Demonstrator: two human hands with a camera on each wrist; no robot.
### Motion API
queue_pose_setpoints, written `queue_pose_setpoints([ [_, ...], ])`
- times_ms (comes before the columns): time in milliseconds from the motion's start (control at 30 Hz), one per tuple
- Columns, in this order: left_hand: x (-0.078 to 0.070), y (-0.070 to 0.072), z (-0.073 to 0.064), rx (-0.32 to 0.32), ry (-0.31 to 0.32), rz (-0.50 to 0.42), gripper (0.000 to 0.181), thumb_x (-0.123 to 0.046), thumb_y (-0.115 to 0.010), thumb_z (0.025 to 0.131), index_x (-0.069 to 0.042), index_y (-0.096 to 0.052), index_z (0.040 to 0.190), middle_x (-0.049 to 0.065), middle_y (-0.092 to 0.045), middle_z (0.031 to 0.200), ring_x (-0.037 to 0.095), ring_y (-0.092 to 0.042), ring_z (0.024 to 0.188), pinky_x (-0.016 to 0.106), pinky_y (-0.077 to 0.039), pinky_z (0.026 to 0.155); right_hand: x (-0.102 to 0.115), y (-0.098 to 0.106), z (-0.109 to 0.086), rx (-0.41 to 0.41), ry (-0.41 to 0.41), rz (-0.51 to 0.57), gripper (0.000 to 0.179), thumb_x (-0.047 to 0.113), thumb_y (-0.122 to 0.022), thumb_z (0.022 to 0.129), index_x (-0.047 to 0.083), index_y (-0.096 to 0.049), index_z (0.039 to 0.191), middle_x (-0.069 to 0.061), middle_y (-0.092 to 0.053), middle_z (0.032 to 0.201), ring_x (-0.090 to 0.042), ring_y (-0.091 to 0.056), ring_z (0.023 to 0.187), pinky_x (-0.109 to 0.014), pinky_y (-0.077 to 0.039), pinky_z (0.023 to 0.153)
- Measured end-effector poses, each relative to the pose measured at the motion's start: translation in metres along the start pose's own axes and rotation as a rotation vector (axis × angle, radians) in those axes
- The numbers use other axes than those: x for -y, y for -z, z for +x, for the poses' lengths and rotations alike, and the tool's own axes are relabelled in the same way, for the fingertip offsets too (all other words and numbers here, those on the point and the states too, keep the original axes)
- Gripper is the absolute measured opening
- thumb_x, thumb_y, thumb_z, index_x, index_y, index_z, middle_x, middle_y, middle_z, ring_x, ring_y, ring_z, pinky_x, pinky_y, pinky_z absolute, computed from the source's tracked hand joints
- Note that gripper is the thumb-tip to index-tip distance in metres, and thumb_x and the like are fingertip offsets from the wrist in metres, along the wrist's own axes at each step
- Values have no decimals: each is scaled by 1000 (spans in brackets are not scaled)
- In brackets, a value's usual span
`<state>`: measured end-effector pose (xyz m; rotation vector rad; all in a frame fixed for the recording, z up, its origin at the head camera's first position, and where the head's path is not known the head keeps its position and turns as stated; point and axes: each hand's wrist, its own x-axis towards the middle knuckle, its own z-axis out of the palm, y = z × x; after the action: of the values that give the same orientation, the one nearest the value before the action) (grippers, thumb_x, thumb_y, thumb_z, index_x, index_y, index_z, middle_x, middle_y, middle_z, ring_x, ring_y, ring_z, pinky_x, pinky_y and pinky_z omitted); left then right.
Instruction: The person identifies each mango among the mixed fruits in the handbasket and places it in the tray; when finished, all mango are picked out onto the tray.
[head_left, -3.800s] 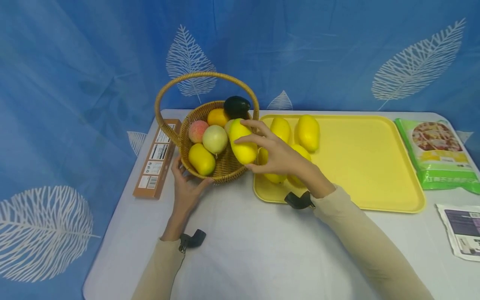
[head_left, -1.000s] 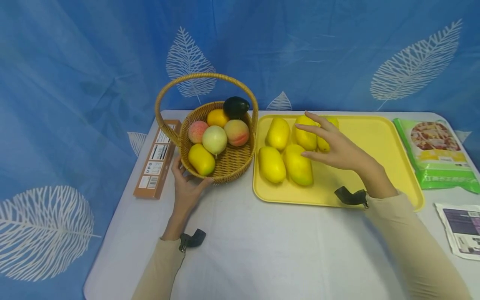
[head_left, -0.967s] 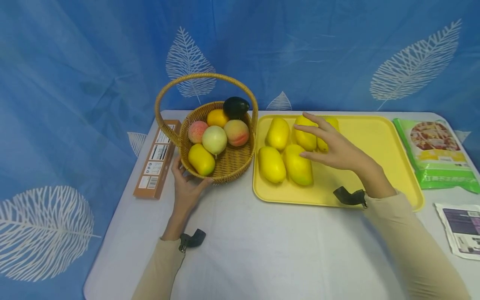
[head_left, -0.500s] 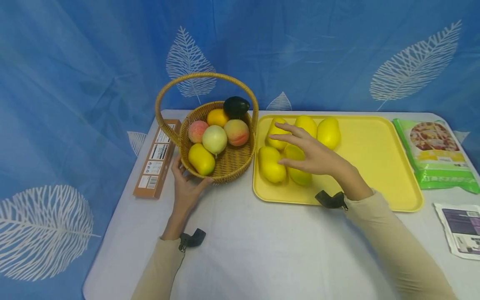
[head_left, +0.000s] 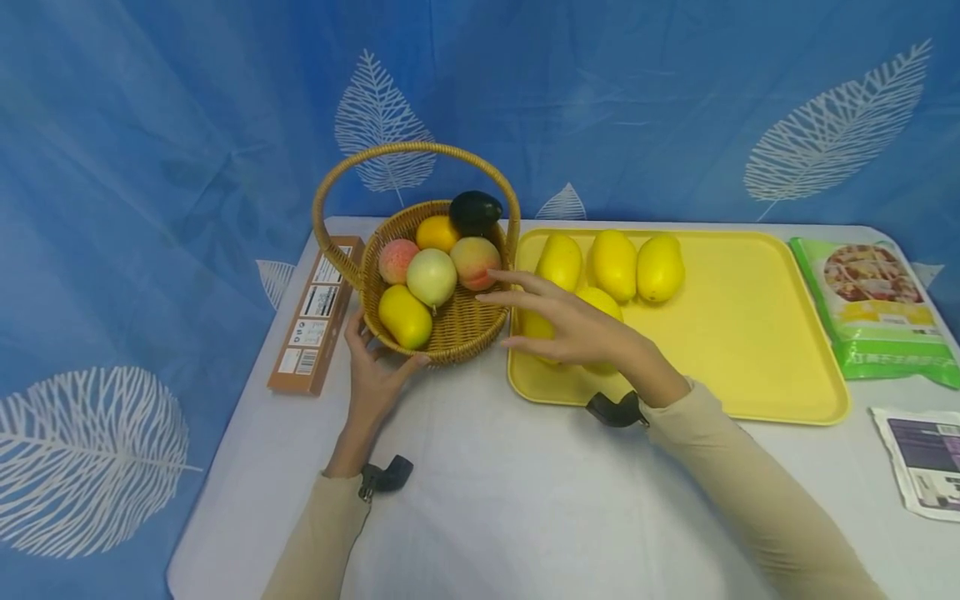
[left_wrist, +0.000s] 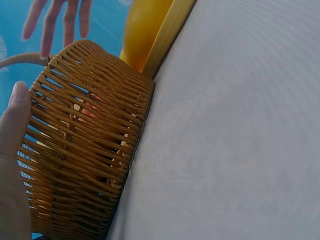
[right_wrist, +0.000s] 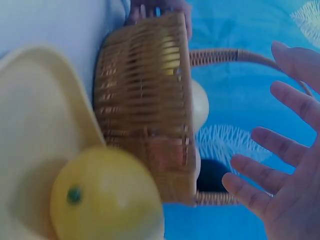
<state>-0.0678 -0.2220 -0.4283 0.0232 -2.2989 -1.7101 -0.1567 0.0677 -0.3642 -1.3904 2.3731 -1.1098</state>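
Note:
My left hand (head_left: 373,375) grips the near-left side of a wicker basket (head_left: 468,321), thumb at the front rim. Inside lie a yellow mango (head_left: 405,317), a pale round fruit (head_left: 432,277), a pinkish peach (head_left: 397,261), another peach (head_left: 476,258), an orange-yellow fruit (head_left: 437,233) and a dark green fruit (head_left: 476,212). My right hand (head_left: 570,323), fingers spread and holding nothing, hovers between the basket's right rim and the yellow tray (head_left: 750,333). Several mangoes (head_left: 660,267) sit at the tray's left end, the near ones partly hidden by that hand.
A long brown box (head_left: 307,333) lies left of the basket. Right of the tray are a green food bag (head_left: 877,308) and a white-and-purple packet (head_left: 926,458). The basket's tall handle (head_left: 416,147) arches over the fruit. A blue leaf-printed curtain (head_left: 637,108) hangs behind the white table.
My right hand earlier held a mango over the basket; a mango now lies third in the tray's back row. The emptied hand has moved left toward the basket. The left hand stays put.

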Motion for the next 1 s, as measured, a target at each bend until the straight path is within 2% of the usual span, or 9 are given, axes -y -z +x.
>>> queue_pose_setpoints([
  [233,2,1,0,-1,-41,18,112,-26,-86,75,1,-9,152,26,-19,155,38,-34,135,53,-38,98,10,-18,22,26,115,-4,52,26,-66,94,18,-50,143,-8,-32,158,-25,-33,144,-45,-35,114],
  [367,3,0,0,-3,-72,28,115,-28,-88,72,3,-9,151,27,-20,154,41,-35,135,56,-39,97,13,-32,33,73,106,22,51,28,-64,95,17,-50,143,-11,-33,157,-25,-34,144,-46,-36,113],
  [567,0,0,-1,2,-79,27,111,-6,-86,71,4,-8,151,30,-19,153,44,-35,133,55,-39,97,14,-52,51,126,80,29,51,34,-61,97,19,-50,143,-10,-34,157,-29,-37,142,-50,-35,113],
  [633,1,0,-1,4,-69,26,110,-10,-85,73,5,-8,151,30,-19,153,44,-35,134,55,-39,97,15,-56,58,144,52,25,51,38,-59,97,21,-49,144,-8,-32,158,-26,-35,144,-50,-34,114],
  [700,2,0,-1,5,-53,29,111,-22,-85,75,3,-8,151,28,-19,154,42,-35,134,53,-39,97,15,-59,64,163,24,19,52,40,-59,97,23,-48,145,-5,-31,159,-23,-33,145,-50,-32,115],
  [833,19,0,2,1,-44,39,117,-41,-84,74,-1,-7,152,24,-19,156,39,-34,136,52,-39,98,14,-64,75,201,0,25,54,40,-57,98,22,-46,147,-4,-29,161,-21,-28,147,-47,-29,117],
  [933,34,0,3,-7,-53,54,118,-40,-86,72,-6,-7,154,20,-19,157,38,-35,136,51,-40,97,12,-66,82,221,-7,33,54,39,-56,99,21,-44,148,-5,-24,162,-21,-25,149,-45,-28,118],
  [1000,36,0,3,-13,-57,61,118,-37,-87,71,-11,-8,154,15,-21,157,35,-36,135,48,-41,96,11,-68,86,231,-10,34,54,39,-55,99,21,-43,149,-5,-20,164,-21,-22,150,-44,-28,118],
])
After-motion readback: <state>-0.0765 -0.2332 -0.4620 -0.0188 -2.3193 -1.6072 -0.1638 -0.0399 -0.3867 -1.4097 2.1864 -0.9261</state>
